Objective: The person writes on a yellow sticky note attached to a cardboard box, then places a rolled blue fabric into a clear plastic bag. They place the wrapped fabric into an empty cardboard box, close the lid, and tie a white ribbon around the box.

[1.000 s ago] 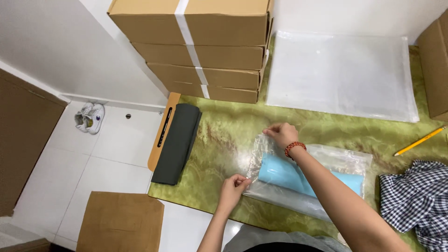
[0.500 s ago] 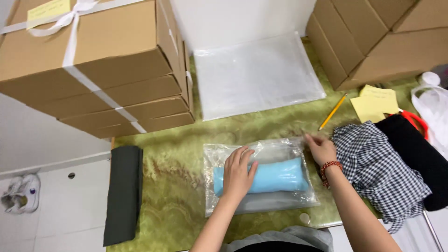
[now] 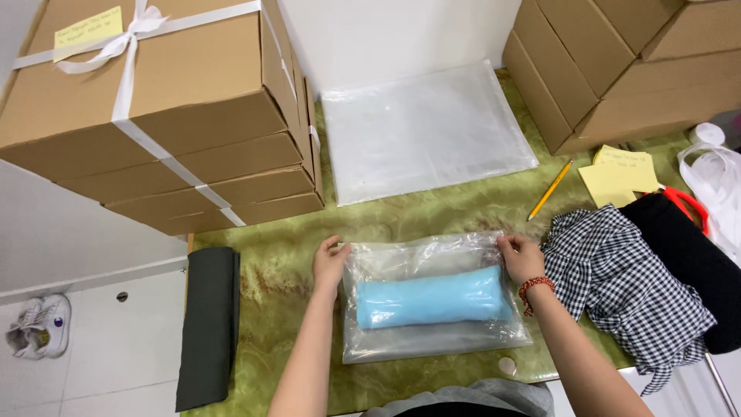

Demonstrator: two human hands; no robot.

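left hand [image 3: 330, 265], right hand [image 3: 522, 259] on clear bag [image 3: 432, 340] corners

Both hands [image 3: 330, 262] on bagged blue cloth [image 3: 428, 297]

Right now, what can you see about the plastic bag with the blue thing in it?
The bag is clear, shiny plastic, lying flat on the green table. Inside is a folded light blue cloth over something grey. The left hand holds its top left corner, the right hand its top right corner.
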